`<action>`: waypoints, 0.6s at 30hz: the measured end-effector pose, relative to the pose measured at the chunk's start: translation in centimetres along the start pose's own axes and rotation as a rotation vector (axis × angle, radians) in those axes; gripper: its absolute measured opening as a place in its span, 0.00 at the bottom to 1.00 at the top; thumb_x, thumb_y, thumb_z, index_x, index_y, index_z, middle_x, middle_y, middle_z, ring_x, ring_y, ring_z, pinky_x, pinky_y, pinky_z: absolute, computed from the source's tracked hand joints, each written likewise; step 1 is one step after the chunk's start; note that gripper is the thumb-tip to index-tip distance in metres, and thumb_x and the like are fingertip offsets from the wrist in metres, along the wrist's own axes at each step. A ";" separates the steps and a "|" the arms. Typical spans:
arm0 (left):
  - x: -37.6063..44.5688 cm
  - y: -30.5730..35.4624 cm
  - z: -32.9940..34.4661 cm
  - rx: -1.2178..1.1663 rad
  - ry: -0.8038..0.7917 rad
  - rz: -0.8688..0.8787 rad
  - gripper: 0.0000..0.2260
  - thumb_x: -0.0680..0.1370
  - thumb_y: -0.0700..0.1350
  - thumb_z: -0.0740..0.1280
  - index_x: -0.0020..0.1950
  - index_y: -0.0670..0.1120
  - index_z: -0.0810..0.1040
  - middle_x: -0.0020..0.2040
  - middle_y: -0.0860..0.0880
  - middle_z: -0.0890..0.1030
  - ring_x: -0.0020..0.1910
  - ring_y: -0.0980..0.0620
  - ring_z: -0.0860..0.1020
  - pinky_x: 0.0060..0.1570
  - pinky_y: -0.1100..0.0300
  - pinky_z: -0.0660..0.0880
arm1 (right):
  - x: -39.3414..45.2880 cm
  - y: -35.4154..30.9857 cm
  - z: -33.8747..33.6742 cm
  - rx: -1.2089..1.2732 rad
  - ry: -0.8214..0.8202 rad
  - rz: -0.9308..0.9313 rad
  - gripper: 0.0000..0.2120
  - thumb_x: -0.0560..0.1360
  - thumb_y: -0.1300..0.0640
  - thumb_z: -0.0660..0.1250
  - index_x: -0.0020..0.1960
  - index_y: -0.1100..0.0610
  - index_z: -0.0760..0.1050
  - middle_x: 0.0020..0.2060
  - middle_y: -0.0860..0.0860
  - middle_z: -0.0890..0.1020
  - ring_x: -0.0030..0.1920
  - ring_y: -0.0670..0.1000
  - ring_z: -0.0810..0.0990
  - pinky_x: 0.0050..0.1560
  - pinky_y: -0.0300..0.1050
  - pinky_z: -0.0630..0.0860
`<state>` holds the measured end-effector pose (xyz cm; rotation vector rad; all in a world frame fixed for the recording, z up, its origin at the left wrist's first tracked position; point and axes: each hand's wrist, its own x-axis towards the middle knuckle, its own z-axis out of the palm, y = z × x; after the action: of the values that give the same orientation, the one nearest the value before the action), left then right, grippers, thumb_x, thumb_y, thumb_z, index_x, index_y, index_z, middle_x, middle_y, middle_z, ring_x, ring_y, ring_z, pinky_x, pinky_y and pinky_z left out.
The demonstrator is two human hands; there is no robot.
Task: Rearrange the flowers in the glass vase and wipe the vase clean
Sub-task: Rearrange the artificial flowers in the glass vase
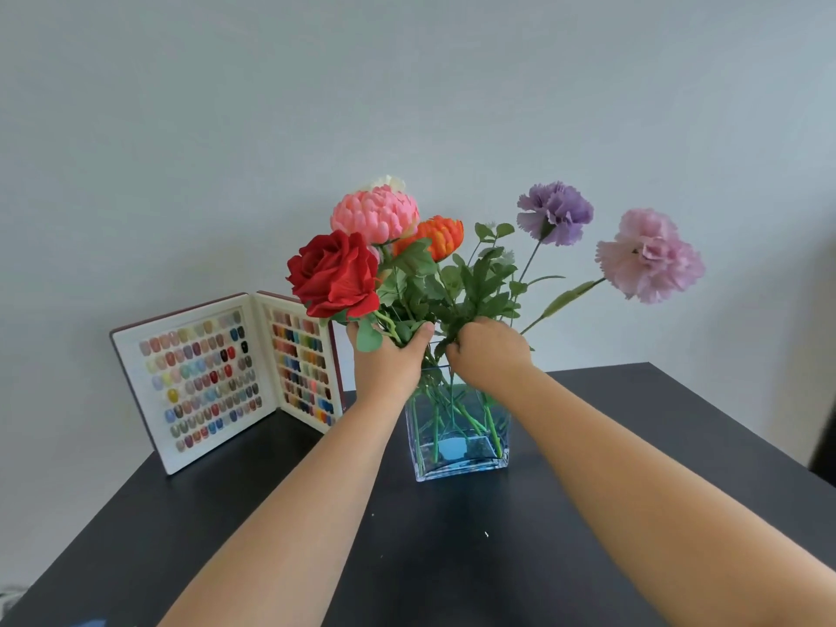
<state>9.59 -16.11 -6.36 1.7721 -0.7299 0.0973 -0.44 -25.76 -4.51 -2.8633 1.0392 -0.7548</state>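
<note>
A square glass vase (457,463) with a blue tint stands in the middle of the black table (452,549), green stems showing inside it. My left hand (389,359) grips a bunch of stems just above the rim; these carry the red rose (334,273), the pink flower (375,214) and the orange flower (441,237). Beside it, my right hand (491,353) pinches leafy stems at the vase's mouth. A purple carnation (556,212) and a pale pink carnation (651,255) lean out to the right on long stems.
An open sample book (226,377) of coloured nail tips stands upright at the back left of the table, close to the vase. A plain grey wall lies behind. Something dark shows at the right edge (823,427).
</note>
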 end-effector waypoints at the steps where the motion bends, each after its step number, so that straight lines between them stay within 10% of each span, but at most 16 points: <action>1: 0.0 0.0 0.1 -0.005 -0.003 -0.009 0.31 0.74 0.61 0.71 0.72 0.47 0.70 0.68 0.47 0.74 0.64 0.47 0.75 0.65 0.52 0.71 | 0.6 -0.2 -0.3 -0.033 -0.028 0.044 0.14 0.75 0.50 0.60 0.34 0.56 0.69 0.32 0.50 0.70 0.34 0.54 0.71 0.28 0.42 0.64; 18: -0.2 -0.4 -0.5 -0.020 -0.055 -0.059 0.34 0.75 0.63 0.68 0.75 0.46 0.66 0.71 0.47 0.72 0.65 0.46 0.74 0.63 0.56 0.71 | 1.8 -1.4 1.3 0.044 -0.051 0.320 0.11 0.68 0.54 0.70 0.32 0.54 0.69 0.30 0.50 0.77 0.39 0.55 0.77 0.44 0.46 0.69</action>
<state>9.77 -15.49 -6.61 1.7817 -0.7151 0.0011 2.19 -25.94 -4.64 -2.5708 1.4063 -0.6656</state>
